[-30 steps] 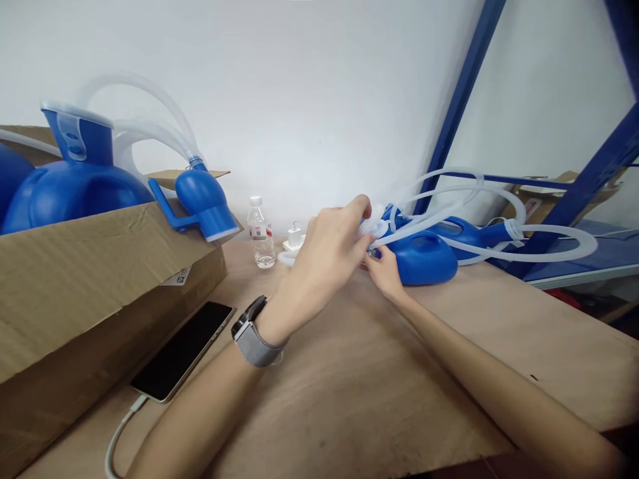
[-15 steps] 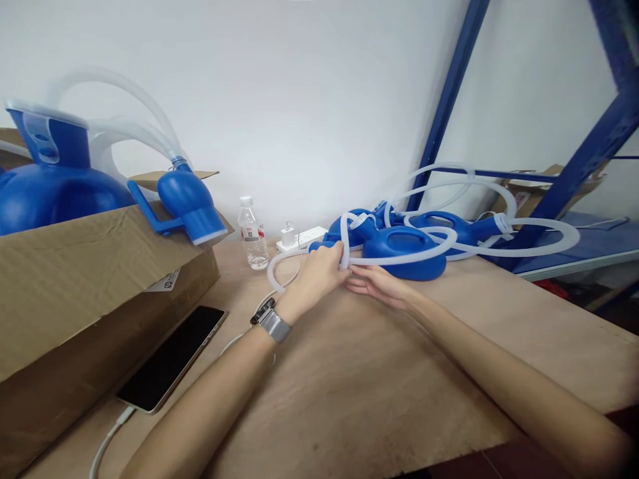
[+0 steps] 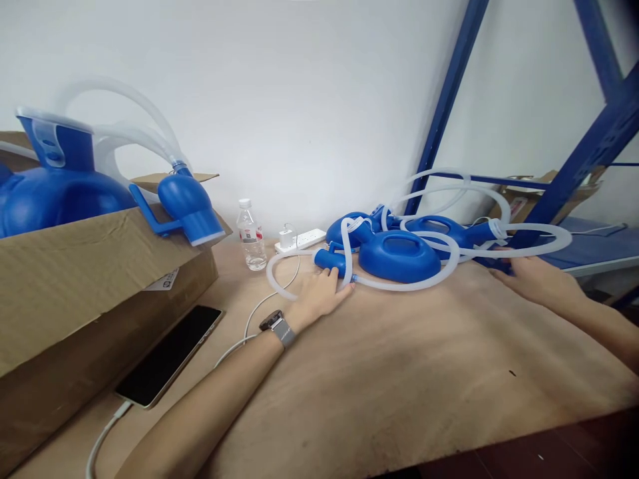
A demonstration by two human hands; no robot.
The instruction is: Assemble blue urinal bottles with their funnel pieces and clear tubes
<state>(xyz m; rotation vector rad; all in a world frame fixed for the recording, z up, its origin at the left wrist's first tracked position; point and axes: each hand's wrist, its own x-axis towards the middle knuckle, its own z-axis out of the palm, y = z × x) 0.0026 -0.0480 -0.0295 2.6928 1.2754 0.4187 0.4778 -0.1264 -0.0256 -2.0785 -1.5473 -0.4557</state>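
Observation:
Near the middle of the table, my left hand [image 3: 319, 293] lies with its fingers apart, close against a blue urinal head [image 3: 329, 261] and a clear hose [image 3: 347, 256]. Behind it is a blue urinal bottle [image 3: 398, 258] with a moulded handle, lying on its side. Another blue urinal bottle [image 3: 436, 229] lies farther right, its neck joined to a looping hose [image 3: 544, 233]. At the table's right edge my right hand [image 3: 536, 281] closes on a second blue urinal head [image 3: 494, 264], which is partly hidden by the fingers and hose.
A cardboard box [image 3: 90, 266] at left holds more blue bottles; one head [image 3: 187, 203] hangs over its rim. Nearby are a phone [image 3: 170, 356] on a cable, a water bottle [image 3: 252, 236] and a power strip [image 3: 307, 239]. A blue shelf frame [image 3: 449, 100] rises at right.
My right hand has left my left hand and moved far right to the other urinal head. My left hand has let go of the hose and lowered; the near hose now lies lower.

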